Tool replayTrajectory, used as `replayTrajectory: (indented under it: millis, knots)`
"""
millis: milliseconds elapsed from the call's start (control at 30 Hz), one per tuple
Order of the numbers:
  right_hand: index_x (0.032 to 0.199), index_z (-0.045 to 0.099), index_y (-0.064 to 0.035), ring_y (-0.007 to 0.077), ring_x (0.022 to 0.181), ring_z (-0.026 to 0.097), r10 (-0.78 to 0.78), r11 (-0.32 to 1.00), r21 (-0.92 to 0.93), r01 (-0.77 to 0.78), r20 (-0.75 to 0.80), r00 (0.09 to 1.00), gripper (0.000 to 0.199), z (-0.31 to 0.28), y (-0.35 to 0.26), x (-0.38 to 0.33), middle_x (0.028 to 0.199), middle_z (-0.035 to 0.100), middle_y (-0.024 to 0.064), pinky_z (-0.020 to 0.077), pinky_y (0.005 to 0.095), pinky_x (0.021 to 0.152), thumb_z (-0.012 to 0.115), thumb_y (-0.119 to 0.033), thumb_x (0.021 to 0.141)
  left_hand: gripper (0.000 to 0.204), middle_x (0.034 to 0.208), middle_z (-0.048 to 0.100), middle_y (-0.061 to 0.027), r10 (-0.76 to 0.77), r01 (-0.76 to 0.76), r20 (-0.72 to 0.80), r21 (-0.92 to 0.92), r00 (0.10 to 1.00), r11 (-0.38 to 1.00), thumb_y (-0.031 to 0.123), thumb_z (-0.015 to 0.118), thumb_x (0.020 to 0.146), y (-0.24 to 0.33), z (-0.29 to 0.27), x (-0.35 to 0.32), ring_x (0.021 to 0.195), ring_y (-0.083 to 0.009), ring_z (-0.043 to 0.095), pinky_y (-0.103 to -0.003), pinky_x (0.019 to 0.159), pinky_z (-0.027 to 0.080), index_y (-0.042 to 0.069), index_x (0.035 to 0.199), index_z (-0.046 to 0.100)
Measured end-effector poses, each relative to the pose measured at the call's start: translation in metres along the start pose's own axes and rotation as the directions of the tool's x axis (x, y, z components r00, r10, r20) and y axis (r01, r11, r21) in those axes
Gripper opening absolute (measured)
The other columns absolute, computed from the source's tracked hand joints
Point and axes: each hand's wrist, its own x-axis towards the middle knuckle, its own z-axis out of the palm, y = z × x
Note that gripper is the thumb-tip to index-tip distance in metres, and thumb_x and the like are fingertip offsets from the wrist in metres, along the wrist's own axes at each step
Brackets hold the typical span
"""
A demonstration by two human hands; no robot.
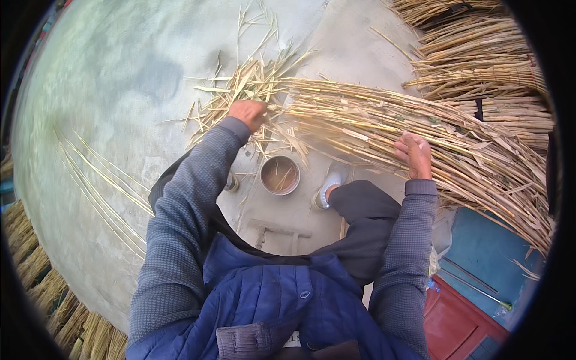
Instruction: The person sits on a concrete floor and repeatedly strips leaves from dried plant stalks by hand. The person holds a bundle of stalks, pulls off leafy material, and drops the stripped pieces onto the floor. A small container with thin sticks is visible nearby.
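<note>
A big loose bundle of dry reed stalks (384, 117) lies across in front of me, from the middle to the right. At its left end is a tangled heap of stripped leaves and husks (252, 84). My left hand (249, 114) is closed at the near edge of this heap, close to the stalk ends; its fingers face away, so what it holds is hidden. Over the near side of the bundle, my right hand (415, 154) is closed with fingers curled together; I cannot make out what is in it. Part of the bundle between the hands is blurred.
A round metal bowl (280, 174) with brownish liquid and straw bits stands between my feet. More tied reed bundles (480, 54) are stacked at far right, others (36, 258) at lower left. Several thin stalks (105, 186) lie left. A blue and red panel (474, 288) is at lower right.
</note>
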Motion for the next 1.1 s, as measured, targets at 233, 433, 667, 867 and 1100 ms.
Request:
replayTrajectory:
  millis: [233,433,667,867,1100]
  knots:
    - [0.129,0.053,0.0069,0.0229,0.101,0.069,0.154,0.985,0.083,-0.154,0.012,0.988,0.057,0.005,0.0,0.003,0.115,0.066,0.0163,0.0591,0.0323,0.082,0.073,-0.034,0.094,0.029,0.088,0.07,-0.0146,-0.011,0.095,0.398,-0.191,0.917,0.977,0.031,0.078,0.075,0.037,0.194,-0.06,0.091,-0.0355,0.069,-0.046,0.076,0.054,0.01,0.09,0.066]
    - [0.122,0.057,0.0001,0.0223,0.1,0.071,0.298,0.901,0.303,-0.309,0.082,0.951,0.04,0.011,0.002,0.021,0.118,0.069,0.0177,0.059,0.0313,0.08,0.071,-0.028,0.097,0.024,0.096,0.067,-0.0147,0.016,-0.047,0.472,0.053,0.881,0.997,0.019,0.069,0.081,0.063,0.264,-0.093,0.088,-0.0293,0.07,-0.042,0.068,0.052,0.006,0.099,0.062]
    - [0.128,0.059,-0.0025,0.0191,0.103,0.071,0.27,0.828,0.48,-0.291,0.113,0.956,0.04,0.021,0.006,0.036,0.113,0.071,0.0155,0.0586,0.0298,0.084,0.069,-0.028,0.099,0.015,0.064,0.066,-0.0071,0.214,-0.219,0.594,-0.064,0.776,0.974,0.018,0.061,0.083,0.061,0.293,-0.112,0.063,-0.0261,0.068,-0.043,0.055,0.047,0.015,0.071,0.068]
    - [0.121,0.063,0.0,0.0182,0.101,0.072,0.074,0.938,0.339,-0.074,0.012,0.997,0.033,0.036,-0.002,0.026,0.114,0.072,0.0127,0.0594,0.0255,0.082,0.067,-0.026,0.1,0.012,0.071,0.068,-0.0105,0.273,-0.267,0.237,-0.058,0.932,0.962,0.022,0.063,0.079,0.077,0.254,-0.06,0.07,-0.0296,0.069,-0.045,0.059,0.052,0.012,0.075,0.067]
    - [0.111,0.062,0.0013,0.0169,0.089,0.072,-0.275,0.906,0.271,0.327,-0.212,0.938,0.034,0.035,-0.036,0.003,0.103,0.072,0.0131,0.0577,0.0241,0.075,0.064,-0.032,0.102,0.013,0.077,0.069,-0.0146,0.119,-0.122,0.113,0.015,0.986,0.992,0.023,0.068,0.075,0.063,0.125,0.002,0.078,-0.0345,0.069,-0.045,0.068,0.054,0.01,0.079,0.066]
